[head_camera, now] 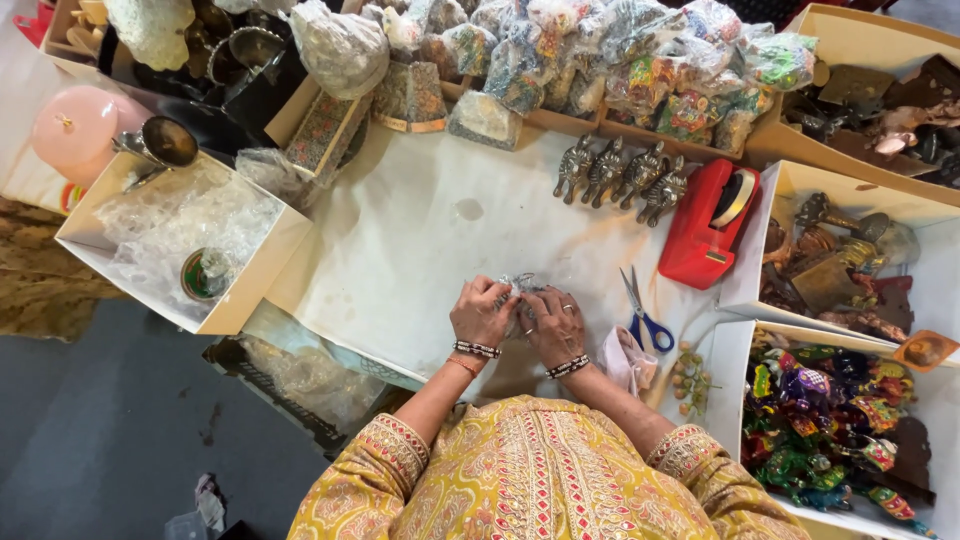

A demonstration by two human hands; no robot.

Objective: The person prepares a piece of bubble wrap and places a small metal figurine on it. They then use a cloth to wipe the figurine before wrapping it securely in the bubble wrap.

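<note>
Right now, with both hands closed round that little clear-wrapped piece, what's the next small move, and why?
Probably keep the left hand pinching the wrap shut and send the right hand to the red tape dispenser. Both hands press together on the small wrapped item, nothing shows sealing it yet, and the dispenser sits on the right side, beyond the blue-handled scissors.

Head cam, top-down over table (420, 230)
</note>
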